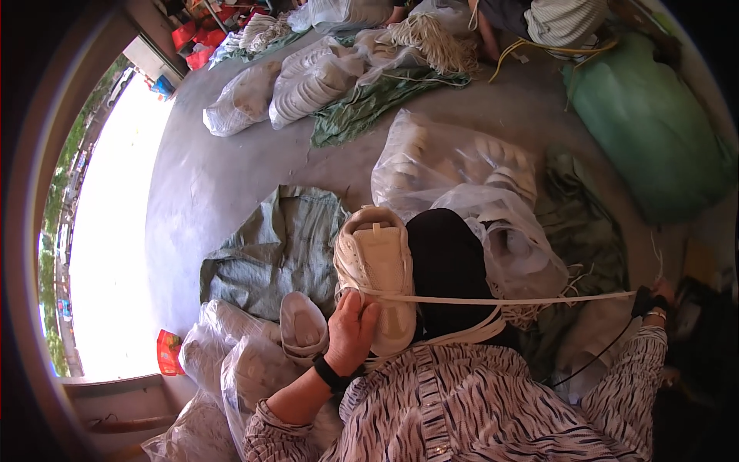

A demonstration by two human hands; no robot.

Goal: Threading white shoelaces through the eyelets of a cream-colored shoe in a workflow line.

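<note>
A cream sneaker [389,258] rests against my black-clad leg [450,254], its heel away from me and its toe toward me. My left hand [352,327] is closed on the sneaker's left side, over the lacing. Far out to the right, my right hand [654,302] is closed on a flat cream shoelace [516,299], which runs taut across my lap from the sneaker. More cream laces [469,331] lie over my lap below it. Beside my left hand, a loose pale shoe [302,325] sits on the plastic bags.
Clear bags of shoes [462,158] lie just ahead, with others [315,81] farther off near a bundle of laces [435,42]. Green woven sacking [277,242] spreads at left. A stuffed green sack [647,123] stands at right. Another person's arm [486,35] shows at the top.
</note>
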